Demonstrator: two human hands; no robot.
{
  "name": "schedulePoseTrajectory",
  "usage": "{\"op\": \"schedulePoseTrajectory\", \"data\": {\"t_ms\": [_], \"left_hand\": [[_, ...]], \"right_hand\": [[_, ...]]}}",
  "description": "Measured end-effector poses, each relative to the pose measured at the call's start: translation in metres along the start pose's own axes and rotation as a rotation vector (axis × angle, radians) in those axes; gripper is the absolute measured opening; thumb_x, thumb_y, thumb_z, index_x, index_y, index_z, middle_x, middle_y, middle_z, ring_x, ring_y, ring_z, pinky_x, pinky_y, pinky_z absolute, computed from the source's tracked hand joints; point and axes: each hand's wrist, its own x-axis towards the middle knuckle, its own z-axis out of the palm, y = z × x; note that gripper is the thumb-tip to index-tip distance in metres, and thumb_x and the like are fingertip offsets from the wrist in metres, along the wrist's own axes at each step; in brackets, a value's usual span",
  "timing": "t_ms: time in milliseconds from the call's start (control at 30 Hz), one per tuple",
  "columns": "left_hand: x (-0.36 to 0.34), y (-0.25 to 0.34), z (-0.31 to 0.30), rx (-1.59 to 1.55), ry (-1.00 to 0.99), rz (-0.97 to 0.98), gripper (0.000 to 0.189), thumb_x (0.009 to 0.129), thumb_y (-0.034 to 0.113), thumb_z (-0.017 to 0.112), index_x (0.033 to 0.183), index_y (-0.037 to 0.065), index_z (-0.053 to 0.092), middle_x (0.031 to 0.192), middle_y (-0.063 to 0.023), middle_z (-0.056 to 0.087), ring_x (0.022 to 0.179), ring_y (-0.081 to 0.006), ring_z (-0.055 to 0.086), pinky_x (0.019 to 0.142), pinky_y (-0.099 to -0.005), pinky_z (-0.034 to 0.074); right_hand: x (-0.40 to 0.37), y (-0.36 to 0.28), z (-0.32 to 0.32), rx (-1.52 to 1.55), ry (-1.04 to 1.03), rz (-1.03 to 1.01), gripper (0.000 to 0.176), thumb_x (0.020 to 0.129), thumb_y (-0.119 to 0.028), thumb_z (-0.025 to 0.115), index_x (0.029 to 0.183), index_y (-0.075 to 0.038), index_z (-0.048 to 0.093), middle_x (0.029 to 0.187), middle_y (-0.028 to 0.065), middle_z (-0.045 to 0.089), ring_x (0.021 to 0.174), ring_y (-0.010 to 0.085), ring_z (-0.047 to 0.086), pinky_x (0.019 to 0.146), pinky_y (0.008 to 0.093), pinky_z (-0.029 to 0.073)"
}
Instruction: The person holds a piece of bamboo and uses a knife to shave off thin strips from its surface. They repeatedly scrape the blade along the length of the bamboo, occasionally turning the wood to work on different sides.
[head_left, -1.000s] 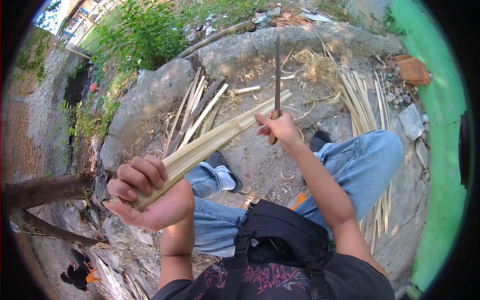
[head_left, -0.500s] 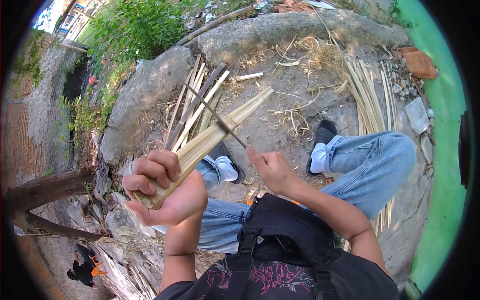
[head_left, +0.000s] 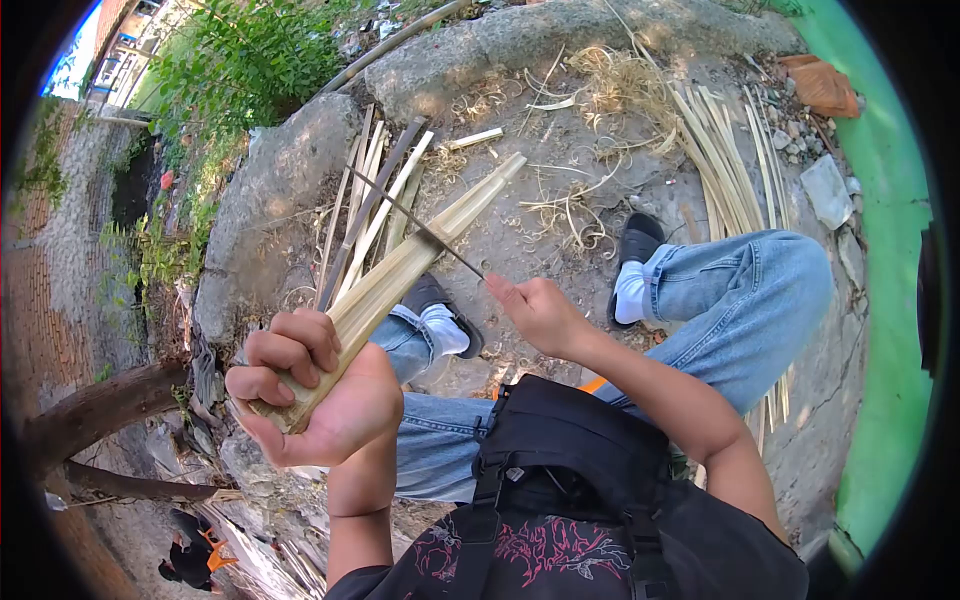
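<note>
The left grip (head_left: 350, 405) is wrapped palm-up around the near end of a split bamboo piece (head_left: 392, 275), fingers curled over one edge and the thumb below, so the piece slants up and away from the body above the ground (head_left: 545, 255), its far end free. The right grip (head_left: 540, 315) is curled around the near end of a long thin knife (head_left: 385, 195), with the thumb lying along it toward the blade; the handle itself is hidden. The blade crosses the bamboo piece between the holding fingers and the free tip, seemingly touching it, though whether the edge bites cannot be told. Good handling here, as I judge it, starts with the left grip: hold the butt firmly enough that the piece cannot roll, since nothing visible supports the far end. A low blade angle and light, even pressure should lift thin layers instead of digging in, and following the grain would guard against a sudden split. Strokes are safest directed toward the free tip, away from the left fingers and clear of the jeans (head_left: 760, 280); a pull back toward the body would put both in the blade's path. Curled shavings (head_left: 625, 90) and bundled strips (head_left: 722, 165) lie beyond the feet, well apart from the blade.
</note>
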Motion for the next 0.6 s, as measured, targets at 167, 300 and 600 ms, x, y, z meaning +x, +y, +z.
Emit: {"op": "schedulePoseTrajectory", "data": {"t_ms": [167,300,600], "left_hand": [[-0.001,0.0,0.011,0.011,0.01,0.004,0.033,0.09,0.041,0.037,0.071,0.015,0.028,0.059,-0.0006,0.026,0.049,-0.0119,0.027,0.051,-0.0269,0.024],[0.001,0.002,0.006,0.05,-0.013,-0.007,0.033,0.09,0.041,0.037,0.071,0.016,0.027,0.059,-0.0004,0.026,0.049,-0.012,0.027,0.05,-0.027,0.024],[0.001,0.0,0.006,0.046,0.023,-0.008,0.034,0.086,0.043,0.04,0.069,0.016,0.028,0.06,-0.0006,0.024,0.049,-0.0119,0.025,0.049,-0.0265,0.022]], "right_hand": [[-0.012,-0.008,0.004,-0.046,0.028,-0.044,0.073,0.095,-0.055,0.038,0.05,0.003,0.043,0.044,0.0058,0.032,0.047,0.0122,0.032,0.044,0.036,0.029],[0.006,0.022,-0.012,-0.096,0.037,0.14,0.072,0.096,-0.053,0.038,0.053,0.004,0.044,0.044,0.006,0.034,0.048,0.0121,0.034,0.045,0.0361,0.031],[0.005,0.021,0.004,-0.018,0.025,0.063,0.072,0.095,-0.056,0.038,0.052,0.002,0.045,0.046,0.0037,0.035,0.048,0.0114,0.033,0.045,0.0343,0.03]]}}
